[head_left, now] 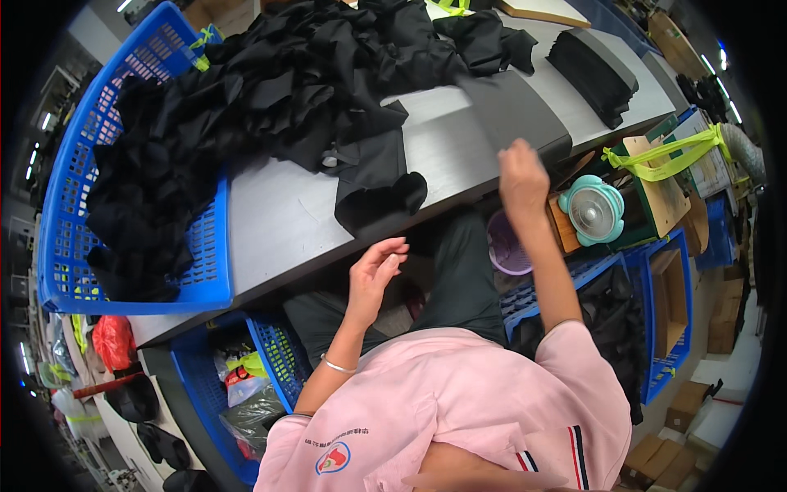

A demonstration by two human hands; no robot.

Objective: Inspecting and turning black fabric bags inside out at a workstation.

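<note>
My left hand [377, 271] is in front of the table's near edge, above my lap, with its fingers loosely bent, thumb apart and nothing visible in it. Closest to it, a black fabric piece [373, 160] lies on the grey table, its rounded end near the edge. My right hand [525, 180] is farther right at the table edge, its fingers curled and smeared by motion. Those fingertips meet the near left corner of a dark grey fabric stack [525, 115], whose left side is blurred. Whether they grip a piece cannot be made out.
A large heap of black fabric [303, 66] spills from a blue basket [147, 307] across the table [270, 238]. Another dark stack [594, 74] lies far right. Below the edge are a teal fan [592, 209], a purple bin [510, 250] and blue crates [205, 394].
</note>
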